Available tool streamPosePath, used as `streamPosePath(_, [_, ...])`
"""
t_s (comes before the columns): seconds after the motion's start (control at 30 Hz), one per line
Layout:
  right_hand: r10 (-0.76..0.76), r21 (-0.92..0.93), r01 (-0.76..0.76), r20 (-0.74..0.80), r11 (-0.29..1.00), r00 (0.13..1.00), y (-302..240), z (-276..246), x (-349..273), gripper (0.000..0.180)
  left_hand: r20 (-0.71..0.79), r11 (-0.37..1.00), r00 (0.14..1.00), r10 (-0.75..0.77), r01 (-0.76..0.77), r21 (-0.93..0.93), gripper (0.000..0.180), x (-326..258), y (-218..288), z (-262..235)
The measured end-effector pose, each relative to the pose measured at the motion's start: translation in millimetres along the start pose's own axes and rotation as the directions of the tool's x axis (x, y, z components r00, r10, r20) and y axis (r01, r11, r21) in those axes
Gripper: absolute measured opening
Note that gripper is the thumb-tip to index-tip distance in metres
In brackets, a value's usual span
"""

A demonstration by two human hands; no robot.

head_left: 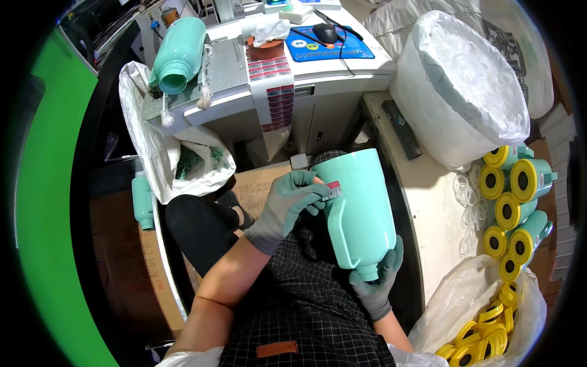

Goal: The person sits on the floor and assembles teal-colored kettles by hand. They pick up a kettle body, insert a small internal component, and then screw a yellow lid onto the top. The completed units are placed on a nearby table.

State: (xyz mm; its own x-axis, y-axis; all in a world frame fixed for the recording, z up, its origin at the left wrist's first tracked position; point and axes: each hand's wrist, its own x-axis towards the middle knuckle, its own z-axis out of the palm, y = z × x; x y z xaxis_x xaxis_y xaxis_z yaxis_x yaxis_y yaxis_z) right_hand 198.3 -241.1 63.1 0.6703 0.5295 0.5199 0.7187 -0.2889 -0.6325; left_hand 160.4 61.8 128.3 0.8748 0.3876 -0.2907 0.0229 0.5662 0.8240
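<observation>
A mint jug (367, 205), likely light, stiff and slick, lies between left grip (292, 199) pinching its label (332, 191) and right grip (378, 289) cupped round its neck (367, 273); the handle (336, 235) should hold surest.

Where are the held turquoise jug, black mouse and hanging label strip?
Turquoise jug (365, 211): head view, side of its body.
Black mouse (325, 33): head view, top of its shell.
Label strip (280, 107): head view, its hanging printed part.
</observation>
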Motion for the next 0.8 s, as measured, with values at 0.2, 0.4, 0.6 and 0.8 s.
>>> streamPosePath(0.2, [-0.034, -0.085, 0.039, 0.055, 0.996, 0.998, -10, -4, 4, 0.104, -0.132, 0.804, 0.968, 0.214, -0.098, 0.586, 0.029, 4, -11, -21])
streamPosePath(0.4, [0.425, 0.474, -0.427, 0.117, 0.770, 0.897, -25, -12, 29, 0.112, -0.199, 0.323, 0.760, 0.619, -0.016, 0.946, 0.051, -14, 40, -107])
streamPosePath(0.6, [0.353, 0.595, -0.249, -0.064, 0.764, 0.933, -19, -5, 83, 0.118, 0.554, -0.634, 0.319, 0.769, 0.265, 0.727, 0.077, 8, 188, -172])
streamPosePath(0.8, [0.228, 0.661, -0.133, -0.059, 0.739, 0.972, -58, 36, 166, 0.116, 0.655, -0.839, 0.533, 0.536, 0.251, 0.482, 0.065, 32, 247, -244])
